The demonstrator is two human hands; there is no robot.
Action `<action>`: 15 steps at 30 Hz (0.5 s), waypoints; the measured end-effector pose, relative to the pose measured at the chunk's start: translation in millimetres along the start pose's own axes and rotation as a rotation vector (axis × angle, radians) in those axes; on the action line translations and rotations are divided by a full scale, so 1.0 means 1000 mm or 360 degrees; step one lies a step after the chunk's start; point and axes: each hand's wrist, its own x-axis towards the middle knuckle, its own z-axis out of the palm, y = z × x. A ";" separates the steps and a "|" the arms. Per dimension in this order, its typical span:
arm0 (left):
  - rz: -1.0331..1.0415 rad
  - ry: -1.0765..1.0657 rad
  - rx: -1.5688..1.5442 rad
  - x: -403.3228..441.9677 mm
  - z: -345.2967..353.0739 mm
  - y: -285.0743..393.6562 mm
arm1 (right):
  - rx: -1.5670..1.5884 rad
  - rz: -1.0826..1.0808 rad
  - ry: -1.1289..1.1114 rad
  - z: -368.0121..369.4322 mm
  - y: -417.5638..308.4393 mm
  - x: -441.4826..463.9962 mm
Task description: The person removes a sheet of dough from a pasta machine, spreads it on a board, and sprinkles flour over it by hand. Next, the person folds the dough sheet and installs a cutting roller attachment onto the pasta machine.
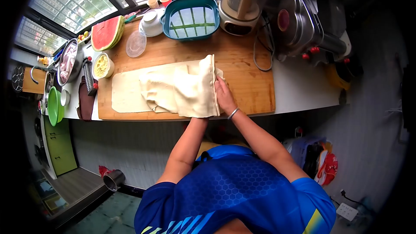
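A long, pale sheet of dough (162,86) lies on the wooden board (251,86), its left part flat and its right part folded over and rumpled. My right hand (224,96), with a bracelet on the wrist, is at the right end of the sheet, fingers closed against the raised, folded edge. From below, my left forearm (184,147) reaches under the near right corner of the dough. The sheet covers my left hand, so its fingers are hidden. A white tub of yellow, crumbly filling (101,66) stands beyond the sheet's left end.
At the back are a teal basin (190,19), a blender (238,6), a clear lid (136,43) and cut watermelon (106,32). A metal machine (299,26) stands right; its cable (271,56) crosses the board. Left are a meat bowl (78,60) and spiked roller (89,76).
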 end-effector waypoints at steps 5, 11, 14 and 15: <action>0.0127 0.0048 0.0342 0.009 -0.002 -0.022 | -0.0041 -0.0088 0.0136 -0.003 0.006 0.009; 0.0337 -0.0193 0.0872 -0.011 0.075 0.025 | -0.0701 -0.0155 0.0261 -0.026 0.012 0.011; 0.0182 -0.0811 0.0367 -0.005 0.076 0.040 | -0.0356 0.0171 0.0240 -0.038 0.009 0.014; 0.0098 -0.1000 0.0177 -0.003 0.068 0.035 | -0.0121 0.0198 0.0244 -0.036 0.045 0.024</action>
